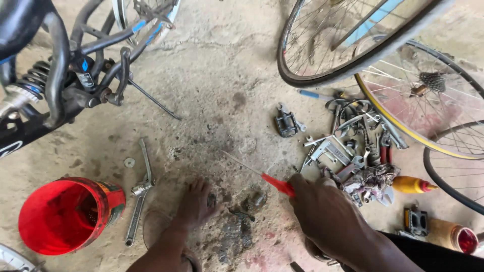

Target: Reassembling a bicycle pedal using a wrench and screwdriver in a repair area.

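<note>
Red-handled screwdriver in my right hand, above a small metal part on the floor.

My right hand [322, 214], at five o'clock, is wrapped tight around the red-handled screwdriver [262, 176], whose thin shaft points toward ten o'clock over the stained concrete floor [217, 85]. A bare foot [194, 201] rests at six o'clock; I see no left hand. A small metal part [256, 200] lies just below the shaft, between foot and hand. A red bucket [65, 214] sits at eight o'clock, a long spanner [139, 194] beside it, and a heap of tools [353, 146] at three o'clock. As I judge it, working well means keeping the tip low and steady and the grip firm.
</note>
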